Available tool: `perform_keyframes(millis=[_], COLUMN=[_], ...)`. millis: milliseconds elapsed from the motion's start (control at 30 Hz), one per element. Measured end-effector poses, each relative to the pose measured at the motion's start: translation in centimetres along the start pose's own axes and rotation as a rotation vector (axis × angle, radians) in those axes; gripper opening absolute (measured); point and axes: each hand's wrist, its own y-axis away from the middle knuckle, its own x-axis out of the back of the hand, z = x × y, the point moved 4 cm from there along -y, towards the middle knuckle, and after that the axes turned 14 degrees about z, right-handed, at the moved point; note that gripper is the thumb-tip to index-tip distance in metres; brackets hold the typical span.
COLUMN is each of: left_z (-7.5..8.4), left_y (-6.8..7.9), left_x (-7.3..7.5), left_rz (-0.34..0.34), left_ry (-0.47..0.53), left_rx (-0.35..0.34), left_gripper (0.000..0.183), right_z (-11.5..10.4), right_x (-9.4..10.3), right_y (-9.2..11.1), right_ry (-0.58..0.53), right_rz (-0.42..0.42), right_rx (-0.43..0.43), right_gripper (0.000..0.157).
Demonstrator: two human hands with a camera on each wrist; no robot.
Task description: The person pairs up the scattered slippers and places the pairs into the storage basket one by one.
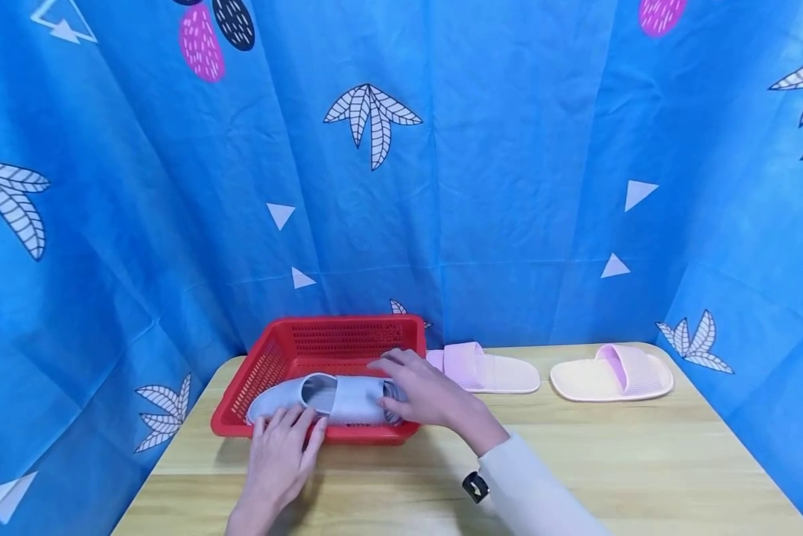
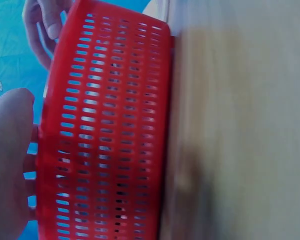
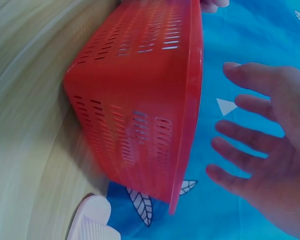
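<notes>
The head view showed a slipper (image 1: pixel 357 398) in the basket (image 1: pixel 341 335), the left hand (image 1: pixel 281 458) beside it, fingers relaxed, the right hand (image 1: pixel 424 391) at its end; uneven pressing risked tilting it. From the left wrist, the basket hid fingertips; from the right, fingers spread, gripping nothing.

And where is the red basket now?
In the head view, the red basket sits back left on the table, beside a pink slipper, with the left hand at its front rim.

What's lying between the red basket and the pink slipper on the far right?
The other pink slipper, then a narrow strip of bare table, as the head view shows.
</notes>
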Motion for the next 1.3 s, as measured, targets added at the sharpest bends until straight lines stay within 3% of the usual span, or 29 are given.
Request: perform_keyframes(millis=[167,367,600,833,1067,1300], left_z=[0.5,1.4,2.9,4.4,5.8,7.6], left_y=[-1.0,-2.0,-3.2,-4.5,-5.2,-6.0], left_x=[0.6,1.1,1.2,1.2,0.7,0.2], left_rz=[-0.021,-0.018,-0.024,-0.026,-0.080,-0.081], left_ry=[0.004,0.037,0.098,0.164,0.147,0.159], left_rx=[0.050,0.064,0.093,0.060,0.072,0.040], left_gripper=[0.031,0.033,0.047,0.055,0.064,0.063], right_z=[0.4,0.8,1.5,2.2,3.0,3.9], right_x=[0.8,1.8,3.2,4.5,5.7,6.9], right_y=[0.5,1.2,2.2,3.4,4.7,6.0], right_ry=[-0.003,0.013,0.052,0.085,0.111,0.108], right_rz=[0.039,0.092,0.189,0.271,0.281,0.307], right_rx=[0.006,0.015,0.043,0.055,0.039,0.038], right_gripper=[0.066,0.067,0.066,0.066,0.069,0.069])
